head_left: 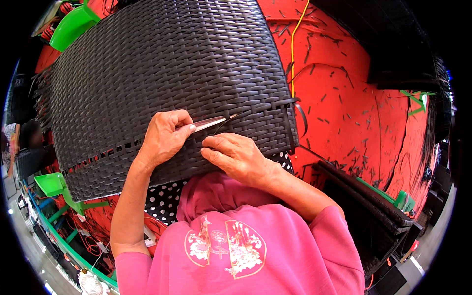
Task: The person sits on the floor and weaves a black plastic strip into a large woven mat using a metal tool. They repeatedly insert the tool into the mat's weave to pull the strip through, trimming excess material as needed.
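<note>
While a large black woven panel (167, 64) lies tilted across the person's lap, both bare hands work at its near edge. The left hand (164, 136) is curled shut around a slim metal tool (209, 123), whose pale blade points away from that hand, toward the right, and slips under the weave. Just beside it, the right hand (235, 155) rests flat on the panel with its fingers drawn close together, pinching a thin black strip (233, 119) that rises from the weave by the tip of the tool. The two hands sit near each other, not touching. Beyond the right hand, at the panel's corner, loose strip ends (299, 115) curl free over a red floor (344, 73) scattered with short dark offcuts. A yellow cord (293, 44) runs across that floor, well beyond the hands. Below both hands, a pink shirt (246, 246) and a spotted black-and-white cloth (164, 199) fill the lap. Further to the right of the right hand stands a stack of dark frames (368, 201). A green plastic piece (54, 184) sits well to the left of the left hand.
</note>
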Demonstrator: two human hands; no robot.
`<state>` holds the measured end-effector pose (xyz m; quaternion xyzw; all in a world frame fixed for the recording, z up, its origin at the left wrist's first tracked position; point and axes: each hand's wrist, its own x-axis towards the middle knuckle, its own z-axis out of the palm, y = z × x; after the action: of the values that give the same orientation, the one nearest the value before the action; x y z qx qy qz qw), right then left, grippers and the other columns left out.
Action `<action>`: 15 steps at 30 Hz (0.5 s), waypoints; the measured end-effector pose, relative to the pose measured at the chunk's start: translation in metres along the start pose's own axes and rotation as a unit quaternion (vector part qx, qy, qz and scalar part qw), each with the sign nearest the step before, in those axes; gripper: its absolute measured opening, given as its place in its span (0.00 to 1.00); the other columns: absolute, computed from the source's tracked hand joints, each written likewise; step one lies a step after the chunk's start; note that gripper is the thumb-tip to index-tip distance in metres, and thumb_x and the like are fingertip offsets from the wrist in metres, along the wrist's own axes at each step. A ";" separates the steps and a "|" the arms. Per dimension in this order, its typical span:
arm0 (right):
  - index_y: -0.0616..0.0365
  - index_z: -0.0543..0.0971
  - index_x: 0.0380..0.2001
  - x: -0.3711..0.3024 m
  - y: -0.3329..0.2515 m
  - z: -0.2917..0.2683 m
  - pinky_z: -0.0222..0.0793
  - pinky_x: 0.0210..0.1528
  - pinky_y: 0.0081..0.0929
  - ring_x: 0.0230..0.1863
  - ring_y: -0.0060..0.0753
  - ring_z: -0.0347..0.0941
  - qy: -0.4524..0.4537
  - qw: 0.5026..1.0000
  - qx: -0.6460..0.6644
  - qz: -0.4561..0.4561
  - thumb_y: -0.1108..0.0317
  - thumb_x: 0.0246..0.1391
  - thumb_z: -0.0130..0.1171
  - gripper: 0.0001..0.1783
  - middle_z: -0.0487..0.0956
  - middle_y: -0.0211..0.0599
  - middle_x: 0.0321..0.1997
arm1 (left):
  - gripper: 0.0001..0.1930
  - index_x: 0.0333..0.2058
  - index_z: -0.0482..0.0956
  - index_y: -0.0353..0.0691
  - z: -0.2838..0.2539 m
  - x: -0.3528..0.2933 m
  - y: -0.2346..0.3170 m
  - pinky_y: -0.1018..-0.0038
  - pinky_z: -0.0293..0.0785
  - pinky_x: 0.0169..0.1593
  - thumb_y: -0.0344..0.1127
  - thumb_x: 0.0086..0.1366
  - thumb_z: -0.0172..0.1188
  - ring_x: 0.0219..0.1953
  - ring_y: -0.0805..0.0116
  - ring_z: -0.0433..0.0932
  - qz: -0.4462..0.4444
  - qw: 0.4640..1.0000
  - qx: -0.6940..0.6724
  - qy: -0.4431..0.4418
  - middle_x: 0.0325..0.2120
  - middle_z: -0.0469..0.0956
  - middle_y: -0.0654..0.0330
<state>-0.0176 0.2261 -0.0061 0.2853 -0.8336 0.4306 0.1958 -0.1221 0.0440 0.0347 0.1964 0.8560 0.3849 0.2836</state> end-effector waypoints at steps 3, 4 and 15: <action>0.62 0.75 0.40 0.000 0.000 -0.002 0.73 0.39 0.32 0.38 0.40 0.73 -0.015 1.000 -0.002 -0.005 0.71 0.42 0.58 0.18 0.75 0.43 0.42 | 0.06 0.24 0.75 0.32 0.001 0.001 0.000 0.79 0.66 0.26 0.27 0.58 0.58 0.21 0.80 0.69 0.015 1.000 0.006 0.005 0.16 0.72 0.67; 0.62 0.75 0.39 0.000 0.000 -0.002 0.72 0.39 0.32 0.38 0.40 0.72 -0.017 1.000 -0.003 -0.004 0.71 0.41 0.58 0.18 0.75 0.42 0.42 | 0.06 0.24 0.75 0.32 0.001 0.001 -0.001 0.79 0.66 0.26 0.27 0.58 0.58 0.20 0.80 0.69 0.020 1.000 0.005 0.006 0.16 0.72 0.66; 0.61 0.75 0.36 0.003 0.000 0.006 0.69 0.36 0.32 0.34 0.38 0.69 -0.013 1.000 -0.017 0.012 0.70 0.41 0.57 0.15 0.70 0.37 0.33 | 0.05 0.24 0.75 0.32 0.001 0.000 0.001 0.79 0.65 0.26 0.26 0.58 0.57 0.21 0.81 0.69 0.010 1.000 0.004 0.004 0.16 0.71 0.67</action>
<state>-0.0203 0.2206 -0.0078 0.2770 -0.8468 0.4149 0.1845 -0.1212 0.0449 0.0348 0.2044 0.8566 0.3856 0.2754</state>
